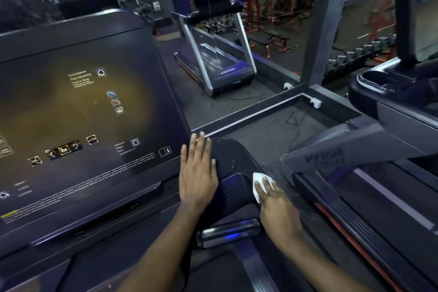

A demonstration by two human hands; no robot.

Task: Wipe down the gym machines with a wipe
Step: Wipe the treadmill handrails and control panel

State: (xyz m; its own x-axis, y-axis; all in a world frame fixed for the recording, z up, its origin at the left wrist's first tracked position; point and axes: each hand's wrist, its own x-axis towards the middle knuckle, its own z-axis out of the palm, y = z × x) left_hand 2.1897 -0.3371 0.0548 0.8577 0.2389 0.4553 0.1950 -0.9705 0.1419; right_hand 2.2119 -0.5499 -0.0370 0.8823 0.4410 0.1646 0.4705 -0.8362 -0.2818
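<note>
While the left hand point(198, 170) lies flat, fingers straight, on the dark side housing point(228, 161) just right of the treadmill console point(78, 125), the right hand point(278, 206), farther right of the console, presses a white wipe point(256, 177) under extended fingers onto that housing's outer edge.

Head-worn, downward, probably near console point(78, 111)

Leftward passage is blocked by the large dark tilted console panel point(83, 114); the neighbouring treadmill's grey slanted upright point(331, 152) closes the right, leaving open room only over the dark grey floor strip point(267, 130) between them, beyond the black rounded console arm point(228, 161).
</note>
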